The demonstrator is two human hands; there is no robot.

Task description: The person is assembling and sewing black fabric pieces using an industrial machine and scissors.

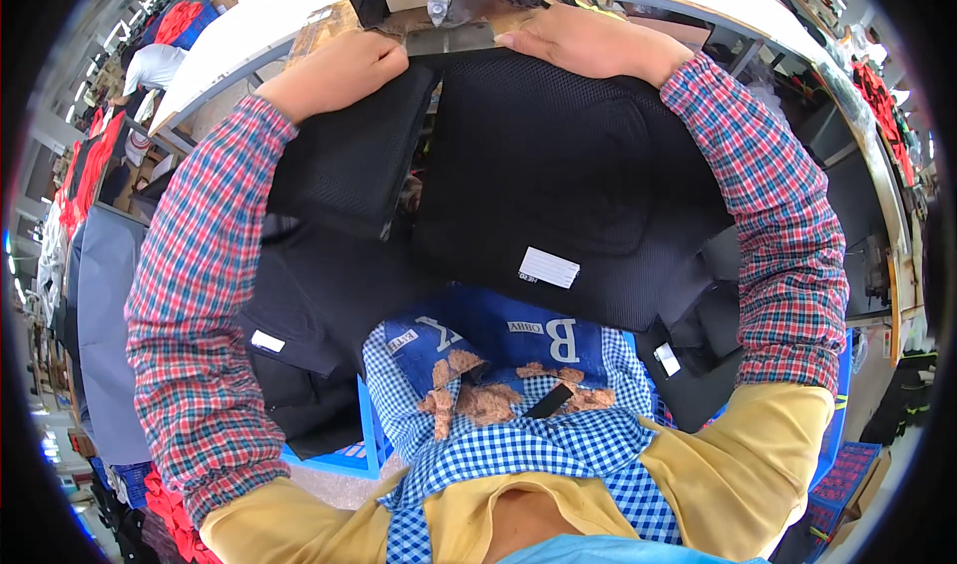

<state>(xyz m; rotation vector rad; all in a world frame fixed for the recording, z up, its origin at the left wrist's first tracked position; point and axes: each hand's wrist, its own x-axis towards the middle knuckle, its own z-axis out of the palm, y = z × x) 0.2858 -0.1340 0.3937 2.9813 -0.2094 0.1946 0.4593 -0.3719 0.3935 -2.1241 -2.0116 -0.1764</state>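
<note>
Left hand (pixel 344 71), fingers curled, grips a narrow black mesh fabric piece (pixel 339 160) at its far edge; right hand (pixel 593 45) clasps the wide, white-labelled black mesh panel (pixel 528 165) alongside, both just nearer than a flat grey metal plate (pixel 449 39).

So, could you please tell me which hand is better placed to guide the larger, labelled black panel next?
Probably the right hand: it is at the top edge of the larger black panel, near the metal plate, while the left hand holds the narrower black panel, across a gap.
</note>
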